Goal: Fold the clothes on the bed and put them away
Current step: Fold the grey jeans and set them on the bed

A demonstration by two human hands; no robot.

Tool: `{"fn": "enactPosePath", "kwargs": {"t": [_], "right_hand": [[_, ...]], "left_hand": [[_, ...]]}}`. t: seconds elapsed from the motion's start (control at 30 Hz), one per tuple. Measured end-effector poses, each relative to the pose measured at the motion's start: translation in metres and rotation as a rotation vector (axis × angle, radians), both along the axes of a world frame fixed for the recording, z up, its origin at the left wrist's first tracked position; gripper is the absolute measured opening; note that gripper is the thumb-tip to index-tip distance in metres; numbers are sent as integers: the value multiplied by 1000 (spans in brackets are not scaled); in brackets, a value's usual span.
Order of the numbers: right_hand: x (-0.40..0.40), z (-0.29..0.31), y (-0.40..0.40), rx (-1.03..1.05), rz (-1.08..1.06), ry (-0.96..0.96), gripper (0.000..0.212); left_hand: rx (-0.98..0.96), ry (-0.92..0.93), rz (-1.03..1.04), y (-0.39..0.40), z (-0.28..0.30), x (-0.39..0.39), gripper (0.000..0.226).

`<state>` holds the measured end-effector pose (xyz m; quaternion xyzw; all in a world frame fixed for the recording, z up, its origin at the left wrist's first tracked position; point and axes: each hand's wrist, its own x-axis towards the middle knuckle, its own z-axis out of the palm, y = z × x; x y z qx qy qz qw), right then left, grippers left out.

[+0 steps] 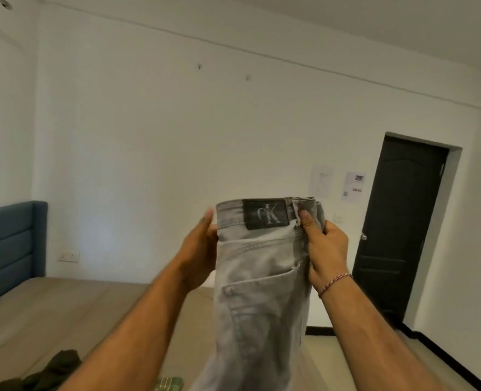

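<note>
We hold one pair of grey jeans (257, 277) up in front of us by the waistband, one hand on each side. Our right hand (325, 249) has its grip closed on the right end of the waistband, thumb pressed on the front by a belt loop and the fingers wrapped behind the bunched cloth. Our left hand (201, 252) holds the left edge, thumb up beside the waistband; its fingers go behind the denim where we cannot see them, so the grip looks closed on the cloth but we judge that more than see it. Both hands sit at about the same height and about equally near the cloth, so neither has the advantage. From the two grips the jeans hang straight down, long axis upright, back pocket and dark label patch (266, 213) facing us, with the legs running out of the bottom of the view. They appear already doubled leg on leg, so the next fold, we think, turns on laying that long hanging length down onto the bed (64, 306), which lies below and ahead of our hands. On the bed we count one dark green garment (55, 371) at lower left and one green checked piece (168, 383) just beside the hanging jeans. One dark door (400, 230) stands shut at right.
</note>
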<state>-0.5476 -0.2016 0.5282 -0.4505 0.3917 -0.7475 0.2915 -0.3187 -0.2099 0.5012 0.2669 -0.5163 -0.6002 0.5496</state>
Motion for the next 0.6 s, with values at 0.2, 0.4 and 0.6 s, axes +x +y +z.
{"fn": "enactPosePath", "kwargs": {"t": [0.2, 0.4, 0.6], "right_hand": [[-56, -19, -41, 46, 27, -108, 28], [-155, -70, -66, 196, 429, 268, 44], [-217, -106, -80, 333, 341, 641, 15]], "left_hand": [[-188, -342, 277, -6, -23, -56, 44], [-120, -49, 441, -26, -16, -127, 27], [16, -62, 396, -44, -27, -162, 18]]}}
